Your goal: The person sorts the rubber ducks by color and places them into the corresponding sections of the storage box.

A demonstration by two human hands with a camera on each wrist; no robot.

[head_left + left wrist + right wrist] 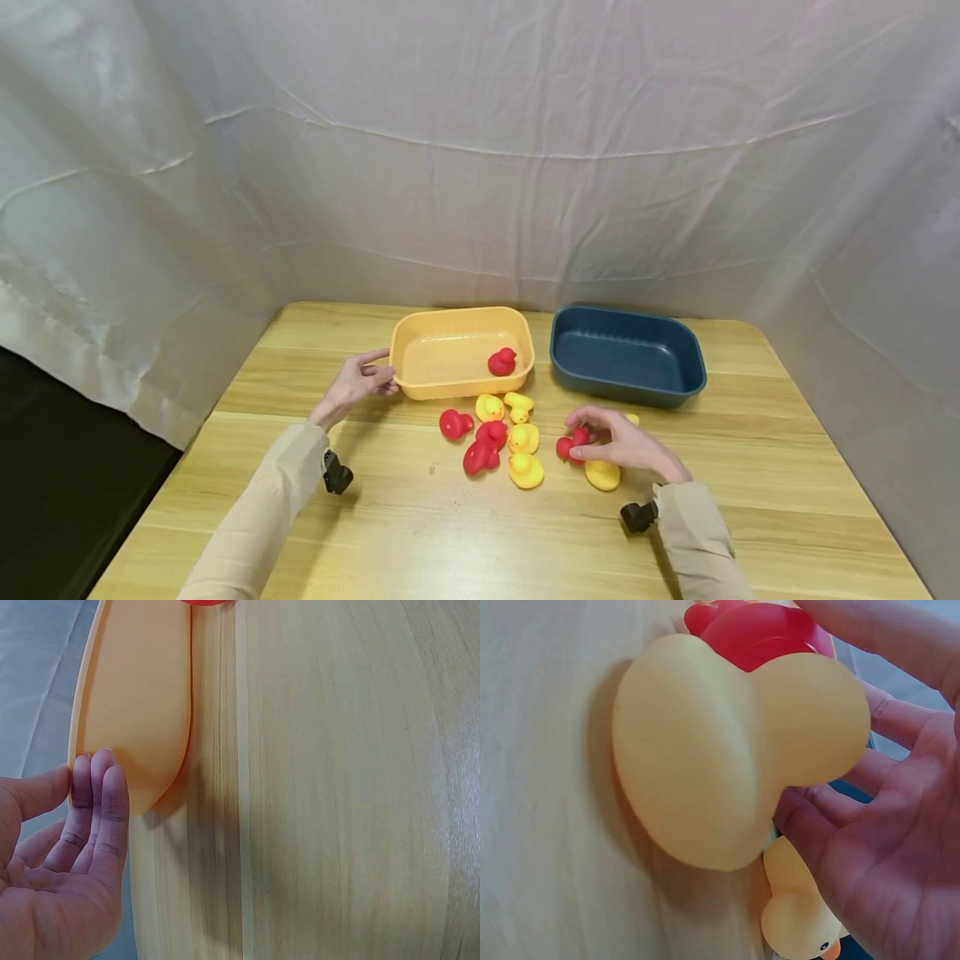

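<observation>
My left hand pinches the left end of the orange-yellow plastic tray, thumb outside its wall and fingers inside, as the left wrist view shows. One red rubber duck sits inside that tray. Farther right, my right hand has its thumb and fingers around another red rubber duck low over the table. A yellow duck stands close by the right palm, and a second yellow duck lies beyond it, partly behind the hand.
A dark blue tray stands at the back right. Between the hands lie several loose ducks, red ones on the left and yellow ones on the right. The wooden table meets a pale cloth at the back.
</observation>
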